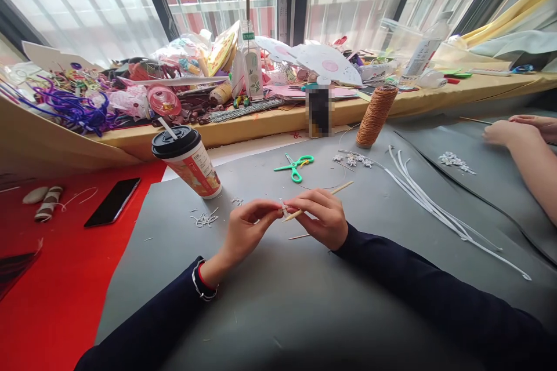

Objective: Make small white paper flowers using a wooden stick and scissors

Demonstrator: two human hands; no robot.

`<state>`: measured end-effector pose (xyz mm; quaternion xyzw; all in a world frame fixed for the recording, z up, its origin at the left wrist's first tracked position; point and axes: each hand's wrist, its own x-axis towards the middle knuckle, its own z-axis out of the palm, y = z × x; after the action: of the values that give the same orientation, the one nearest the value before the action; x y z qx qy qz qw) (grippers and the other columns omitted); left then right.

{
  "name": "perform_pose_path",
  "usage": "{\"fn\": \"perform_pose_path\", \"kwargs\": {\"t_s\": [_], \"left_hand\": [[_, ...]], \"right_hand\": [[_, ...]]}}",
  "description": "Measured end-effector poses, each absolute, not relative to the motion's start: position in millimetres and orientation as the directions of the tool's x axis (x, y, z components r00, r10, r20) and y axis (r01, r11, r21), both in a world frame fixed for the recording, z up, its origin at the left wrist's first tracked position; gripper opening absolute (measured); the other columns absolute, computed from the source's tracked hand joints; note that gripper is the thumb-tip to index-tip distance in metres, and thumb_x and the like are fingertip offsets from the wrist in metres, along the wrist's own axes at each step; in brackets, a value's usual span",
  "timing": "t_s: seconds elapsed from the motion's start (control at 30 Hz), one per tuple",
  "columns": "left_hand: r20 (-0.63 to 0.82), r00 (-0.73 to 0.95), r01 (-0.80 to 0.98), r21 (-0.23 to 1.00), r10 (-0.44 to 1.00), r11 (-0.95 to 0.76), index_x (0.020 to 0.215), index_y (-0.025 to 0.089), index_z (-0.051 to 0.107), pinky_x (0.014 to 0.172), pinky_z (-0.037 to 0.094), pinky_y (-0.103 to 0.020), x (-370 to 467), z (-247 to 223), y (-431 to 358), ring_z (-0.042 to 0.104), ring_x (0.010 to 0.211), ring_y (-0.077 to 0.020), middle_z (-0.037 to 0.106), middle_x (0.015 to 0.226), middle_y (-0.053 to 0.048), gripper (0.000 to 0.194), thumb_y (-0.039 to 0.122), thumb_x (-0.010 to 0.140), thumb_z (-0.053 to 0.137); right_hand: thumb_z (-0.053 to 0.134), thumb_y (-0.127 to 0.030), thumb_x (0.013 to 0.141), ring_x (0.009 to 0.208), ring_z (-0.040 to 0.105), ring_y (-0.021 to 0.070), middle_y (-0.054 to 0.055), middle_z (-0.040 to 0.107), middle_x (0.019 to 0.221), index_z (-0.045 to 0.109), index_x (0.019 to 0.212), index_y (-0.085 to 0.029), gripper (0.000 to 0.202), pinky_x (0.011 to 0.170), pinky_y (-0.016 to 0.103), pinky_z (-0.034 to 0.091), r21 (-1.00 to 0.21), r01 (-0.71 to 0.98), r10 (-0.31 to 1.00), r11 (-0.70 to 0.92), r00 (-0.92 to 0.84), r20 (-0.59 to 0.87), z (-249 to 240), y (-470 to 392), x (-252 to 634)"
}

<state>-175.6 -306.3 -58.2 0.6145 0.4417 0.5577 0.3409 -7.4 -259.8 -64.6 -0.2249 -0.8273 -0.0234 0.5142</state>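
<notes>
My left hand [249, 227] pinches a small piece of white knotted cord [284, 207] between thumb and fingertips. The fingertips of my right hand [322, 215] meet it from the other side. A pointed wooden stick [343, 188] passes through my right hand, its tip close below the cord piece. Beneath that hand a thinner stick [297, 237] lies on the grey mat [261, 301]. Green-handled scissors [296, 167] lie open beyond my hands. White cord scraps [204, 218] lie to the left, and small white knotted flowers [353, 159] to the right.
A lidded paper cup [191, 165] stands at left, near a phone [112, 203] on red cloth. An orange-brown thread spool [376, 116] stands at back right, near long white cords [435, 206]. Another person's hands [517, 130] are at far right. Craft supplies crowd the sill [261, 127].
</notes>
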Motion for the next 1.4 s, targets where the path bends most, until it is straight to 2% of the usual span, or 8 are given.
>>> {"fn": "perform_pose_path", "kwargs": {"t_s": [0.17,0.33,0.5,0.77,0.93,1.03,1.27,1.4], "left_hand": [[0.395,0.018,0.254,0.887,0.919,-0.386,0.079,0.017,0.065,0.067,0.053,-0.025,-176,-61,-306,0.063,0.070,-0.0137,0.067,0.077,-0.003,0.009,0.023,0.074,0.060],[0.251,0.073,0.167,0.951,0.965,-0.260,0.083,0.017,0.065,0.068,0.053,-0.026,-178,-59,-301,0.063,0.072,-0.0156,0.068,0.078,-0.004,0.016,0.027,0.073,0.060],[0.103,0.071,0.090,0.990,0.992,-0.109,0.077,0.016,0.064,0.063,0.054,-0.026,-180,-57,-297,0.064,0.068,-0.0161,0.068,0.073,-0.004,0.015,0.028,0.069,0.065],[0.044,0.063,0.197,0.979,0.997,-0.055,0.080,0.017,0.066,0.066,0.054,-0.026,-180,-62,-297,0.066,0.071,-0.0177,0.070,0.077,-0.004,0.017,0.028,0.068,0.065],[-0.026,0.100,0.201,0.980,0.995,0.005,0.086,0.018,0.067,0.068,0.055,-0.028,-185,-63,-293,0.066,0.075,-0.0210,0.071,0.082,-0.006,0.021,0.029,0.068,0.065],[-0.015,0.112,0.231,0.973,0.994,-0.012,0.085,0.018,0.068,0.067,0.056,-0.029,-185,-63,-294,0.066,0.074,-0.0219,0.071,0.082,-0.006,0.022,0.029,0.067,0.065],[0.173,0.058,0.438,0.881,0.983,-0.181,0.083,0.020,0.069,0.068,0.054,-0.028,-179,-67,-296,0.065,0.073,-0.0193,0.070,0.082,-0.004,0.017,0.029,0.070,0.061],[0.109,0.004,0.331,0.938,0.994,-0.104,0.088,0.016,0.068,0.069,0.054,-0.030,-180,-69,-291,0.065,0.075,-0.0203,0.070,0.084,-0.007,0.026,0.033,0.069,0.063]], "right_hand": [[0.063,-0.024,0.075,0.057,0.044,0.0086,-0.004,0.063,0.068,0.061,0.090,-0.025,0.016,0.056,0.025,0.033,0.064,0.449,0.178,0.891,-0.474,0.862,-64,-260,1],[0.058,-0.026,0.079,0.058,0.043,0.0092,-0.003,0.062,0.069,0.061,0.090,-0.024,0.011,0.057,0.027,0.030,0.086,0.521,0.230,0.849,-0.513,0.827,-66,-258,2],[0.055,-0.027,0.080,0.058,0.040,0.0102,-0.002,0.059,0.066,0.060,0.085,-0.023,0.008,0.056,0.028,0.028,0.128,0.524,0.224,0.842,-0.555,0.801,-69,-255,2],[0.051,-0.022,0.082,0.059,0.038,0.0103,-0.002,0.054,0.063,0.058,0.081,-0.019,0.008,0.053,0.030,0.022,0.341,0.500,0.143,0.796,-0.703,0.696,-72,-256,2],[0.048,-0.022,0.084,0.060,0.038,0.0107,-0.001,0.053,0.064,0.057,0.085,-0.019,0.010,0.053,0.029,0.021,0.314,0.510,0.186,0.801,-0.710,0.679,-70,-255,1],[0.047,-0.022,0.085,0.059,0.038,0.0111,0.000,0.051,0.062,0.056,0.079,-0.018,0.012,0.054,0.029,0.020,0.286,0.504,0.207,0.815,-0.714,0.669,-69,-255,0],[0.046,-0.012,0.081,0.058,0.038,0.0120,0.000,0.046,0.057,0.049,0.060,-0.017,0.022,0.053,0.029,0.019,0.288,0.469,0.179,0.835,-0.726,0.664,-73,-268,-18],[0.048,-0.022,0.084,0.059,0.041,0.0116,-0.001,0.050,0.058,0.054,0.065,-0.018,0.020,0.055,0.028,0.023,0.232,0.465,0.186,0.854,-0.691,0.699,-70,-268,-16]]}}
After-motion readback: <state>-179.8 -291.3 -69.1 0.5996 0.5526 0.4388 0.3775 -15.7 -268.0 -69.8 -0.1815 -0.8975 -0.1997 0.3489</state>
